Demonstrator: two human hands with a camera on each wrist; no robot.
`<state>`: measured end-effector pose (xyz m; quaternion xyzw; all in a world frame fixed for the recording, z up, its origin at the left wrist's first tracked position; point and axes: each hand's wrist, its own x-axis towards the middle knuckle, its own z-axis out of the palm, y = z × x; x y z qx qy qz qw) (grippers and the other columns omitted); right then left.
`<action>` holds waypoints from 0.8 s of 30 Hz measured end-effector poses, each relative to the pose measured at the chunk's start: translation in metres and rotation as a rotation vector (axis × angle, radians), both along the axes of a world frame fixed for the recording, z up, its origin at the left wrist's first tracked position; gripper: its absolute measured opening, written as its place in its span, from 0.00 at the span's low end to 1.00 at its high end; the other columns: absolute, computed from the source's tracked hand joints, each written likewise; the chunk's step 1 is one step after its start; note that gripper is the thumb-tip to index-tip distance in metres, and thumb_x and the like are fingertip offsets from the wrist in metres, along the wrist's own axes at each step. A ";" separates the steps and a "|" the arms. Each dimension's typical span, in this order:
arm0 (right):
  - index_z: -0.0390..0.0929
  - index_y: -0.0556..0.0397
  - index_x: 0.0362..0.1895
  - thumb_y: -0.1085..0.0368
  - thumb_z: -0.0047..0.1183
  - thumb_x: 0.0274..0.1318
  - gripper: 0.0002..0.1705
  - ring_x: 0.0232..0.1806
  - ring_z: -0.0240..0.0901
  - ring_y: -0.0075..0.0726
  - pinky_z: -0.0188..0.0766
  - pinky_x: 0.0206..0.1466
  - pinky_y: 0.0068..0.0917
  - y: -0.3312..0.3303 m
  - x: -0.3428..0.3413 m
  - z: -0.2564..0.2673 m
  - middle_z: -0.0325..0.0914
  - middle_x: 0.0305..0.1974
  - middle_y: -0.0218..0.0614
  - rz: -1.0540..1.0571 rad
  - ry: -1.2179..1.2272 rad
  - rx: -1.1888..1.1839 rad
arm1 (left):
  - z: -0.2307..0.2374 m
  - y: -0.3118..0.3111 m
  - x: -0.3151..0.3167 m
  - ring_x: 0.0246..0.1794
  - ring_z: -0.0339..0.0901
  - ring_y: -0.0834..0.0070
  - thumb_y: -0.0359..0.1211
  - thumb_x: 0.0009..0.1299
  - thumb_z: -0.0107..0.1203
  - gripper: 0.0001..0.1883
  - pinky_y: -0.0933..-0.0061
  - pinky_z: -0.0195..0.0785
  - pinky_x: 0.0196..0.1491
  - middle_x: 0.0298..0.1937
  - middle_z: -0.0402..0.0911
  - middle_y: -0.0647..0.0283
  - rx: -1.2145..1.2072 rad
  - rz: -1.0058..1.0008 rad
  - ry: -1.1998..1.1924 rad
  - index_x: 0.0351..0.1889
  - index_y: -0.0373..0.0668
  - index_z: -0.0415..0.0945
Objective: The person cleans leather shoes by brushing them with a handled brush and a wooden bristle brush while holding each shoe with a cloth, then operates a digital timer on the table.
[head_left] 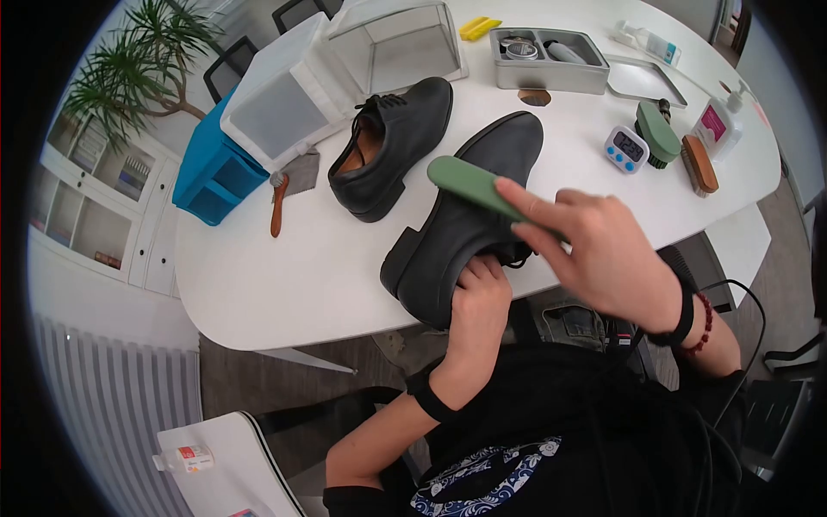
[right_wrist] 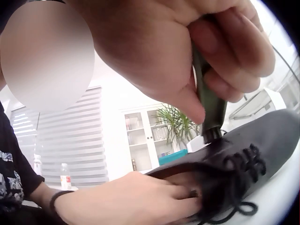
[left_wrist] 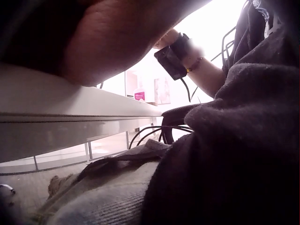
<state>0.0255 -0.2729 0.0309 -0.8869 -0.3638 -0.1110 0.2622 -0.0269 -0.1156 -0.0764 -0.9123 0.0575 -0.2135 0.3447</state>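
A black lace-up shoe [head_left: 431, 250] lies tilted near the table's front edge. The left hand [head_left: 481, 302] has its fingers inside the shoe's opening and grips it there; in the right wrist view the left hand [right_wrist: 136, 199] reaches into the shoe [right_wrist: 276, 136]. Pinched in the right hand [head_left: 607, 250] is a green-handled brush [head_left: 469, 183], held over the shoe's upper. The right wrist view shows the brush [right_wrist: 213, 105] in the right hand [right_wrist: 178, 51], its dark bristles at the shoe beside the laces. The second black shoe [head_left: 392, 146] stands to the left.
Behind are clear boxes [head_left: 289, 95], a blue holder [head_left: 220, 177] and a metal tin [head_left: 549, 73]. A wooden-handled brush [head_left: 277, 207] lies left. On the right stand a timer [head_left: 626, 149], a green brush [head_left: 658, 133], a brown brush [head_left: 699, 165] and a pump bottle [head_left: 719, 125].
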 end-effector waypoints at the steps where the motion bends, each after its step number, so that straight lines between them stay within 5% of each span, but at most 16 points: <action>1: 0.74 0.54 0.66 0.64 0.56 0.63 0.26 0.21 0.73 0.55 0.70 0.25 0.45 0.003 -0.009 -0.001 0.74 0.23 0.47 0.006 0.021 -0.003 | -0.004 -0.001 -0.001 0.33 0.75 0.77 0.34 0.62 0.59 0.07 0.80 0.70 0.33 0.32 0.73 0.68 -0.059 0.013 0.051 0.35 0.45 0.75; 2: 0.72 0.48 0.71 0.64 0.59 0.63 0.31 0.17 0.68 0.47 0.65 0.23 0.40 0.007 -0.020 -0.005 0.70 0.21 0.42 0.048 0.065 0.030 | -0.008 -0.002 -0.003 0.33 0.75 0.76 0.34 0.62 0.59 0.09 0.79 0.71 0.35 0.33 0.72 0.67 -0.117 0.024 0.104 0.37 0.44 0.75; 5: 0.70 0.46 0.73 0.61 0.59 0.63 0.33 0.16 0.69 0.44 0.65 0.21 0.37 0.012 -0.041 -0.006 0.70 0.22 0.40 0.253 0.139 0.052 | 0.005 0.005 -0.010 0.39 0.73 0.73 0.29 0.70 0.49 0.06 0.73 0.69 0.44 0.35 0.72 0.66 -0.045 -0.143 0.000 0.41 0.41 0.75; 8: 0.73 0.44 0.71 0.62 0.59 0.63 0.31 0.17 0.69 0.44 0.66 0.22 0.37 0.009 -0.038 -0.001 0.71 0.21 0.39 0.283 0.153 0.012 | 0.004 -0.001 -0.008 0.43 0.72 0.71 0.30 0.70 0.49 0.05 0.71 0.67 0.50 0.37 0.71 0.63 -0.157 -0.054 0.103 0.40 0.42 0.75; 10: 0.75 0.43 0.69 0.62 0.59 0.62 0.29 0.17 0.69 0.44 0.66 0.23 0.38 0.004 -0.025 0.004 0.71 0.21 0.39 0.215 0.178 -0.045 | -0.001 0.005 -0.007 0.39 0.73 0.73 0.32 0.69 0.52 0.05 0.73 0.69 0.44 0.35 0.72 0.65 -0.154 -0.226 0.010 0.39 0.42 0.75; 12: 0.77 0.44 0.67 0.63 0.60 0.62 0.27 0.17 0.69 0.46 0.64 0.24 0.41 0.001 -0.009 0.003 0.71 0.20 0.42 0.081 0.074 0.024 | -0.002 -0.003 -0.004 0.36 0.75 0.72 0.32 0.64 0.56 0.07 0.77 0.71 0.36 0.33 0.73 0.64 -0.120 0.036 0.114 0.38 0.42 0.74; 13: 0.77 0.45 0.67 0.64 0.60 0.62 0.27 0.18 0.69 0.47 0.63 0.25 0.42 -0.003 0.003 0.001 0.71 0.20 0.42 0.029 0.025 0.041 | 0.000 0.001 -0.001 0.31 0.75 0.76 0.32 0.63 0.58 0.06 0.81 0.70 0.31 0.31 0.73 0.67 -0.036 -0.010 0.024 0.36 0.44 0.75; 17: 0.79 0.53 0.61 0.63 0.57 0.64 0.22 0.22 0.74 0.57 0.69 0.28 0.46 -0.017 0.039 -0.011 0.74 0.21 0.49 -0.210 -0.165 0.009 | 0.000 0.002 -0.001 0.33 0.76 0.75 0.33 0.63 0.57 0.05 0.81 0.72 0.33 0.32 0.73 0.66 -0.016 -0.022 0.012 0.35 0.44 0.76; 24: 0.77 0.55 0.61 0.62 0.56 0.64 0.23 0.25 0.77 0.56 0.72 0.30 0.48 0.001 -0.012 -0.008 0.75 0.22 0.49 0.050 0.102 0.088 | 0.000 0.000 -0.003 0.33 0.76 0.75 0.33 0.62 0.58 0.07 0.80 0.71 0.32 0.32 0.74 0.66 -0.060 -0.015 0.045 0.36 0.44 0.76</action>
